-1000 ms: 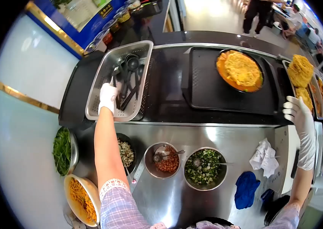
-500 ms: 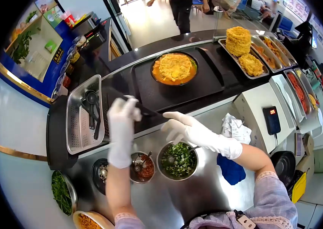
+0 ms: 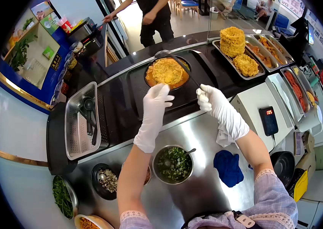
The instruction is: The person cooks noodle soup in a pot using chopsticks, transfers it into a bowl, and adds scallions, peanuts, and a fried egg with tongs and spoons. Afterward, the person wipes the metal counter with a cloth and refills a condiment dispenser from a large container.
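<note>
My right hand [image 3: 211, 101], in a white glove, is closed round the handle of a black ladle [image 3: 182, 65]. The ladle reaches up and left over a black bowl of orange soup topped with a yellow fried cake [image 3: 167, 71]; its head is at the bowl's far edge. My left hand [image 3: 157, 99], also gloved, is just in front of the bowl with its fingers apart and nothing visible in them. The bowl stands on a black tray [image 3: 134, 82].
A perforated steel pan [image 3: 69, 131] with black utensils lies left. Bowls of chopped greens [image 3: 173, 164] and mushrooms [image 3: 108, 181] stand nearer, with a blue cloth [image 3: 228, 168]. Fried cakes [image 3: 232, 42] are stacked back right. A person [image 3: 155, 19] stands beyond the counter.
The ladle has passed from my left hand to my right, and its head has moved over the bowl. My left hand has moved right and opened. The person beyond the counter is more in view.
</note>
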Available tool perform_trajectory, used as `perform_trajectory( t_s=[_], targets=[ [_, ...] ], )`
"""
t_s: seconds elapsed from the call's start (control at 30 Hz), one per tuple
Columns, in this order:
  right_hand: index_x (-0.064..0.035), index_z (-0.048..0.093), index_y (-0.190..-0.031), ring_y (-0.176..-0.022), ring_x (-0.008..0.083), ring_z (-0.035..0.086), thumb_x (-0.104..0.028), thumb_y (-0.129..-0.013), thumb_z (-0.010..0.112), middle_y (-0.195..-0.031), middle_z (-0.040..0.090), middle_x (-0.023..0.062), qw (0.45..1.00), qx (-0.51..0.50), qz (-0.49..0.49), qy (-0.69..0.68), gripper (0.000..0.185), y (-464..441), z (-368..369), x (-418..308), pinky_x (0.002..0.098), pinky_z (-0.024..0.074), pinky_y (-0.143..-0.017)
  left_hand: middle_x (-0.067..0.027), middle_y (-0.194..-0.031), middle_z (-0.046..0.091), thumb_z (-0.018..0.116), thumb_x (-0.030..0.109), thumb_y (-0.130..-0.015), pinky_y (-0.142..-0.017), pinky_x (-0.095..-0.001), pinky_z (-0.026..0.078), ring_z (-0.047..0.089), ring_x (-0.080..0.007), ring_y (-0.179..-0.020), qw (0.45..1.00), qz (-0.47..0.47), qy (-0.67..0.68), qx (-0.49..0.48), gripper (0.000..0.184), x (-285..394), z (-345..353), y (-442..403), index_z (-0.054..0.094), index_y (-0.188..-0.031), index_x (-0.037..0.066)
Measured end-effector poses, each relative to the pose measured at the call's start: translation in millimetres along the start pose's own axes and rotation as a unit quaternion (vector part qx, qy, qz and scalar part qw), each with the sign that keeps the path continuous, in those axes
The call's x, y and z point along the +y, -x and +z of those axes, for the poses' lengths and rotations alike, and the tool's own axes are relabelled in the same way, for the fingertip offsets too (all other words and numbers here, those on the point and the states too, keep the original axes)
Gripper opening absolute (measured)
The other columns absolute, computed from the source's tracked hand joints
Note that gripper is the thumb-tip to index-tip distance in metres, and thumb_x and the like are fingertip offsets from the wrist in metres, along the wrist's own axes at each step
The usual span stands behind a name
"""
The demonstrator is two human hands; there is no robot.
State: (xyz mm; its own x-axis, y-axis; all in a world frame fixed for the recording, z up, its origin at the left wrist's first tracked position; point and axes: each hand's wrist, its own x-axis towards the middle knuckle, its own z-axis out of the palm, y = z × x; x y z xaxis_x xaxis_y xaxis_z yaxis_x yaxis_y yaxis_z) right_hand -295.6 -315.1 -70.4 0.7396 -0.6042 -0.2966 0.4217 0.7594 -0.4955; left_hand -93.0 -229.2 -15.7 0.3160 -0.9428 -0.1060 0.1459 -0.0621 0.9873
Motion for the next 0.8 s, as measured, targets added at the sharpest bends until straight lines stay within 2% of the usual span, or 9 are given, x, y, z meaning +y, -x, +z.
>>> perform_trajectory(
  t_s=[0.17, 0.23, 0.4, 0.5, 0.53, 0.57, 0.67, 0.73, 0.8],
  targets=[
    [-0.0062, 0.054, -0.080, -0.038, 0.0114, 0.029, -0.028, -0.099, 0.036, -0.053, 0.036, -0.0018, 0.998, 0.035, -0.002, -0.042, 0.034, -21.5, -10.4, -20.6, 0.0254, 0.0245, -0.035, -0.0116, -0.106, 0.065, 0.055, 0.024, -0.095, -0.070, -0.0253, 0.050, 0.063, -0.0148, -0.081, 0.997, -0.035, -0.027, 0.070, 0.035, -27.7, -38.6, 0.8, 0.055, -0.120, -0.001],
    [-0.0070, 0.052, -0.079, -0.036, 0.0116, 0.028, -0.027, -0.098, 0.036, -0.051, 0.036, -0.0011, 0.994, 0.089, 0.009, -0.056, 0.032, -26.2, -8.1, -21.2, 0.0252, 0.0222, -0.034, -0.0116, -0.105, 0.065, 0.053, 0.025, -0.096, -0.068, -0.0244, 0.049, 0.063, -0.0142, -0.080, 0.995, -0.040, -0.040, 0.083, 0.034, -34.9, -48.9, 2.4, 0.056, -0.119, 0.000],
    [-0.0059, 0.054, -0.083, -0.037, 0.0125, 0.030, -0.030, -0.098, 0.034, -0.053, 0.040, 0.0001, 0.990, 0.101, 0.021, -0.096, 0.034, -35.2, -4.0, -15.5, 0.0257, 0.0230, -0.035, -0.0106, -0.103, 0.065, 0.053, 0.024, -0.096, -0.066, -0.0244, 0.050, 0.063, -0.0135, -0.078, 0.993, -0.061, -0.028, 0.095, 0.030, -55.1, -68.1, 1.0, 0.057, -0.115, 0.002],
    [-0.0032, 0.055, -0.089, -0.039, 0.0131, 0.033, -0.033, -0.099, 0.031, -0.055, 0.045, 0.0015, 0.987, 0.111, 0.062, -0.103, 0.040, -33.4, -1.5, -13.9, 0.0251, 0.0250, -0.035, -0.0104, -0.103, 0.065, 0.054, 0.024, -0.096, -0.063, -0.0243, 0.050, 0.063, -0.0133, -0.075, 0.991, -0.072, -0.028, 0.113, 0.028, -59.7, -71.4, 2.7, 0.057, -0.114, 0.003],
    [-0.0004, 0.055, -0.094, -0.040, 0.0127, 0.037, -0.043, -0.101, 0.028, -0.058, 0.050, 0.0030, 0.989, 0.108, 0.062, -0.078, 0.051, -33.0, -4.4, -12.3, 0.0242, 0.0284, -0.036, -0.0104, -0.103, 0.065, 0.054, 0.024, -0.096, -0.063, -0.0243, 0.050, 0.063, -0.0133, -0.075, 0.991, -0.071, -0.027, 0.112, 0.028, -60.3, -73.0, 3.7, 0.057, -0.114, 0.003],
    [-0.0004, 0.055, -0.094, -0.040, 0.0127, 0.037, -0.043, -0.101, 0.028, -0.058, 0.050, 0.0030, 0.989, 0.109, 0.062, -0.077, 0.051, -31.3, -6.3, -11.9, 0.0242, 0.0284, -0.036, -0.0106, -0.103, 0.065, 0.054, 0.023, -0.096, -0.063, -0.0243, 0.050, 0.063, -0.0131, -0.074, 0.989, -0.064, -0.037, 0.130, 0.028, -60.8, -75.0, 4.6, 0.057, -0.114, 0.003],
    [0.0030, 0.056, -0.100, -0.043, 0.0119, 0.045, -0.057, -0.098, 0.026, -0.063, 0.056, 0.0042, 0.993, 0.095, 0.063, 0.023, 0.067, -23.2, -13.0, -11.5, 0.0238, 0.0343, -0.036, -0.0079, -0.093, 0.063, 0.056, 0.020, -0.094, -0.056, -0.0232, 0.048, 0.058, -0.0107, -0.066, 0.979, -0.029, -0.070, 0.192, 0.028, -64.2, -84.7, 3.4, 0.056, -0.114, 0.000],
    [0.0026, 0.057, -0.099, -0.043, 0.0119, 0.045, -0.057, -0.098, 0.027, -0.063, 0.056, 0.0040, 0.992, 0.100, 0.053, 0.057, 0.067, -14.1, -18.5, -14.8, 0.0239, 0.0344, -0.037, -0.0044, -0.085, 0.059, 0.058, 0.017, -0.093, -0.050, -0.0215, 0.044, 0.052, -0.0077, -0.059, 0.966, -0.006, -0.091, 0.241, 0.029, -63.3, -90.6, 2.0, 0.054, -0.115, -0.002],
    [0.0020, 0.058, -0.097, -0.044, 0.0117, 0.045, -0.055, -0.098, 0.030, -0.063, 0.056, 0.0037, 0.982, 0.130, 0.011, 0.138, 0.064, -5.1, -26.0, -21.4, 0.0238, 0.0345, -0.037, -0.0051, -0.085, 0.057, 0.061, 0.018, -0.092, -0.062, -0.0262, 0.046, 0.053, -0.0127, -0.067, 0.946, 0.040, -0.155, 0.282, 0.037, -85.3, -116.1, -10.2, 0.050, -0.119, -0.004]
  ],
)
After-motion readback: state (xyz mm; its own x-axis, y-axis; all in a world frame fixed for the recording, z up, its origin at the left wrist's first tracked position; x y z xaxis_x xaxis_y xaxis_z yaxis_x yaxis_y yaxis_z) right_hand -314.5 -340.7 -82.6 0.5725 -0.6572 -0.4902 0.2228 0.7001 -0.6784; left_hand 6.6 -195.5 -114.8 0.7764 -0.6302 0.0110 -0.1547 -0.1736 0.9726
